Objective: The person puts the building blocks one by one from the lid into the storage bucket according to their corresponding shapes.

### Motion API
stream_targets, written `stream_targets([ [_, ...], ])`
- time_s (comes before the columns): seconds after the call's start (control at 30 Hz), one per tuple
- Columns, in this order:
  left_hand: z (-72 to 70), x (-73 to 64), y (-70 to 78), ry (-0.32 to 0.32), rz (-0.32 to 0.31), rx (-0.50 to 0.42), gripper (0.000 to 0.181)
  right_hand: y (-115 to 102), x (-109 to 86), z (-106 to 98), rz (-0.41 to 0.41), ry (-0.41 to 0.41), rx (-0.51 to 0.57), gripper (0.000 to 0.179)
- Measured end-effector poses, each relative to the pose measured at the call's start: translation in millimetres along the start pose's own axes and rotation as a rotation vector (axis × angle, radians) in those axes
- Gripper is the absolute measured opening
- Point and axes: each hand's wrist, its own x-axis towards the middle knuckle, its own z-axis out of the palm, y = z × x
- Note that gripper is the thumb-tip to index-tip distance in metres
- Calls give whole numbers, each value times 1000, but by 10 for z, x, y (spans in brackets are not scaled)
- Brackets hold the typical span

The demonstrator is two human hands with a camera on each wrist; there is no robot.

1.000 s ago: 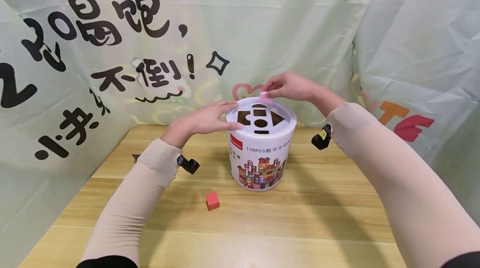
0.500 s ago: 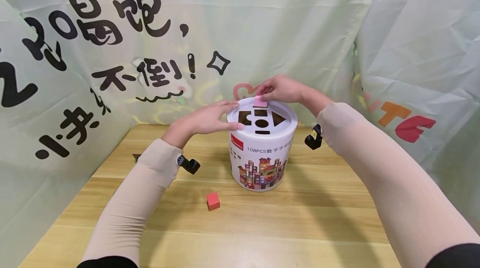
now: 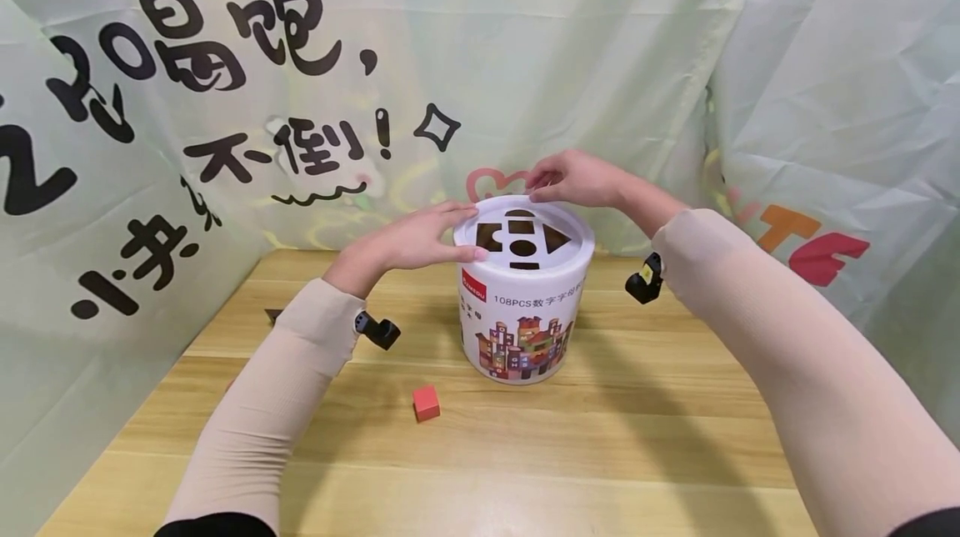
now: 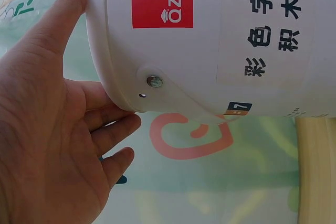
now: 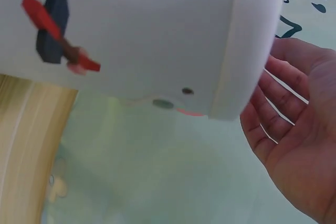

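Observation:
A white plastic bucket [image 3: 517, 337] printed with coloured blocks stands upright on the table. Its white lid [image 3: 500, 213] has several dark cut-out holes of different shapes. My left hand [image 3: 412, 237] holds the lid's left edge, thumb at the front and fingers farther back; the left wrist view shows thumb and fingertips against the rim. At the back right edge, my right hand [image 3: 581, 178] has its fingers loosely bent by the rim, with no block visible in it. The right wrist view shows those fingers partly hidden behind the rim.
A red cube [image 3: 426, 404] lies on the wooden table [image 3: 525, 454], in front and left of the bucket. Part of a dark pointed piece [image 3: 272, 316] shows beside the left sleeve. Printed cloth [image 3: 420, 37] hangs close behind the table and at its sides.
A pink block pinched by my right hand moved left over the hole at the lid's back, then left view. The hand has drawn back right to the rim; the left hand stayed.

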Motion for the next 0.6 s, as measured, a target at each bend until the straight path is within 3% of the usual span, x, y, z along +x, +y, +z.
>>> stream_targets([
  [0.6,11,3,2,1,-10,-2,98,31,-513,-1,6,50,-71,45],
])
